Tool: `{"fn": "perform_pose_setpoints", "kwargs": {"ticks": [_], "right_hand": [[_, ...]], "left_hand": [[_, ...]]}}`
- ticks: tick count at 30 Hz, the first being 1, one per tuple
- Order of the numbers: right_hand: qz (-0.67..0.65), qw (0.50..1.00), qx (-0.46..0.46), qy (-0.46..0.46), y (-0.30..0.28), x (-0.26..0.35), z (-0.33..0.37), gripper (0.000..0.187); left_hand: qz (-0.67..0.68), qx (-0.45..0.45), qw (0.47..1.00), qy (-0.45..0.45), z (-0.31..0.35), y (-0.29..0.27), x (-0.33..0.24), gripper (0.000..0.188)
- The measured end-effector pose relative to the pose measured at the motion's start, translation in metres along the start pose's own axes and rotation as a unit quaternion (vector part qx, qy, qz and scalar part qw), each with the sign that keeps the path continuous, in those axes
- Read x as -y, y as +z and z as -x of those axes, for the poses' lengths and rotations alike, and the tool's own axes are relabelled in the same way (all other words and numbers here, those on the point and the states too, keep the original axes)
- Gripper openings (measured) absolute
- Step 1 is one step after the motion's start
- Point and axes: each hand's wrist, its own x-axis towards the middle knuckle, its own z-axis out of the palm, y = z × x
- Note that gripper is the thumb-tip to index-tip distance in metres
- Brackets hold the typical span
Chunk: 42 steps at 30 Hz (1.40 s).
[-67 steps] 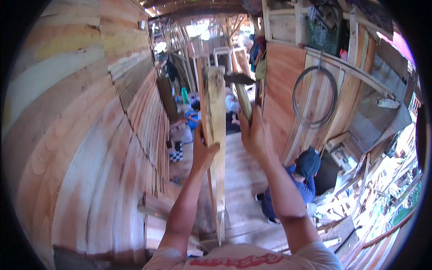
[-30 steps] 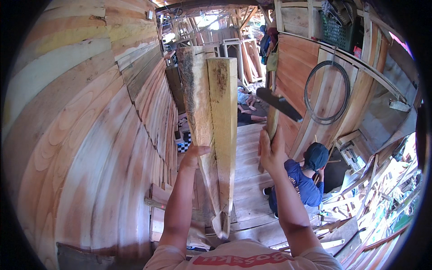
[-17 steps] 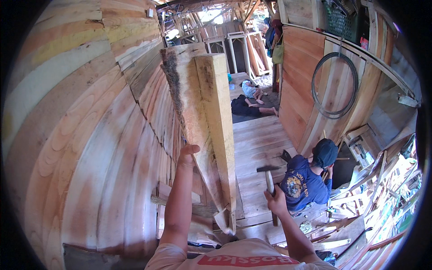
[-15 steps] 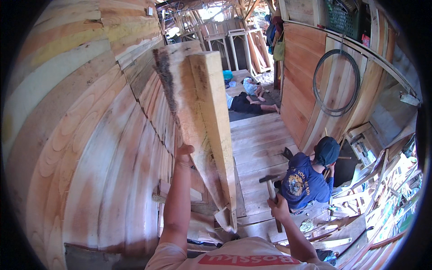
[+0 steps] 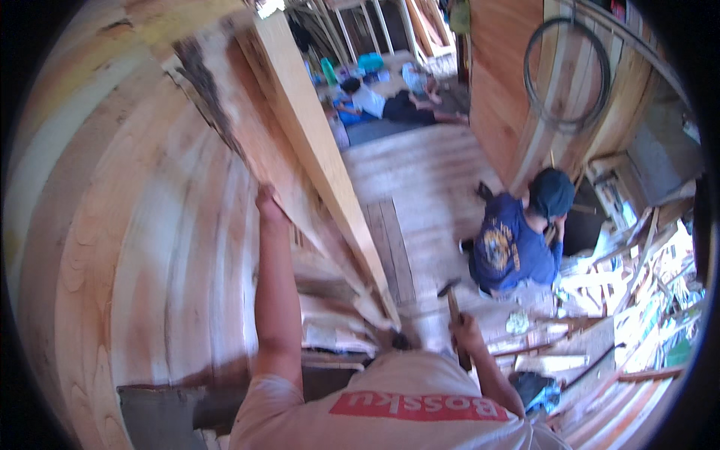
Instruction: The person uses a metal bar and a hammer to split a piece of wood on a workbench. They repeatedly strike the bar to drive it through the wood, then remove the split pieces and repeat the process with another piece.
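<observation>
My left hand (image 5: 271, 202), arm stretched forward, grips the left edge of a long wide plank (image 5: 240, 112); the thumb side shows and the rest of the fingers are hidden. Dark bark runs along that edge. A thick squared beam (image 5: 319, 161) lies along the plank's right side, and both rise at a slant, leaning left toward the plank wall. Their lower ends come down close to my body. Low on the right, my right hand (image 5: 466, 334) is closed round the wooden handle of a hammer (image 5: 452, 300), its dark head pointing up, apart from the beam.
A person in a navy shirt and dark cap (image 5: 517, 240) sits to the right, back toward me. Farther off, people (image 5: 382, 101) lie on the floor. A coiled cable (image 5: 529, 67) hangs on the right wall. Scrap wood (image 5: 630, 292) lies heaped at the right; planks line the left wall (image 5: 142, 247).
The plank and beam have tilted left, their top swinging toward the wall, with my left hand moving along. The hammer stays low in my right hand. My view has tipped downward.
</observation>
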Motion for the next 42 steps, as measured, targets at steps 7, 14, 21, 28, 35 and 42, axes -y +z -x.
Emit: {"fn": "perform_pose_setpoints", "kwargs": {"ticks": [7,14,21,28,35,42], "right_hand": [[-0.053,0.998,0.000,-0.025,-0.001,0.033,0.017,0.021],[-0.025,0.997,0.038,0.069,-0.019,0.000,0.032,0.020],[0.008,0.997,0.021,0.070,-0.036,-0.016,0.032,0.020],[0.039,0.995,0.046,0.073,-0.041,0.007,0.034,0.024],[0.188,0.982,-0.017,-0.009,-0.030,0.011,0.013,0.046],[0.102,0.987,0.018,-0.121,-0.001,0.052,-0.037,0.072]], "left_hand": [[-0.066,-0.025,0.995,-0.064,0.021,0.046,-0.025,0.088],[-0.083,-0.002,0.992,-0.094,0.079,-0.012,-0.007,0.093],[-0.260,0.099,0.844,-0.459,0.168,-0.061,0.095,0.080],[-0.270,-0.012,0.925,-0.267,0.161,-0.018,0.151,0.066],[-0.207,-0.067,0.954,-0.205,0.138,0.030,0.147,0.059],[-0.110,-0.033,0.970,-0.216,0.079,0.139,0.043,0.041]]}}
